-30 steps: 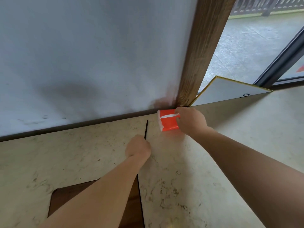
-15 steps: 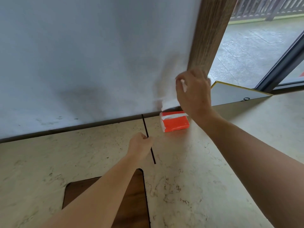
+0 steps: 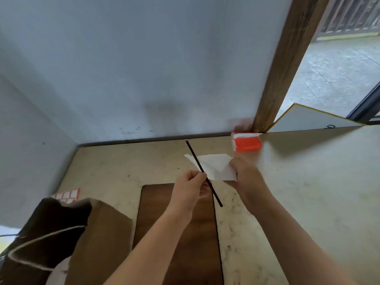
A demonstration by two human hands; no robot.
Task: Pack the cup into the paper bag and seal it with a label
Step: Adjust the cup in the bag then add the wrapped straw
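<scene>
Hidden: cup not identifiable; pale rounded shape at paper bag (image 3: 67, 229) mouth cut off by bottom edge, blurred.
Paper bag: brown, twine handle, stood open at lower left on table (image 3: 308, 192).
Left hand (image 3: 190, 187): fingers pinched shut on thin black straw (image 3: 203, 172), held diagonally.
Right hand (image 3: 245, 177): closed on corner of white tissue (image 3: 213, 166), raised above table.
Tissue pack (image 3: 246, 141): orange, against wall; no print legible.
Label sheet (image 3: 66, 195): red-bordered, blank, behind bag.
</scene>
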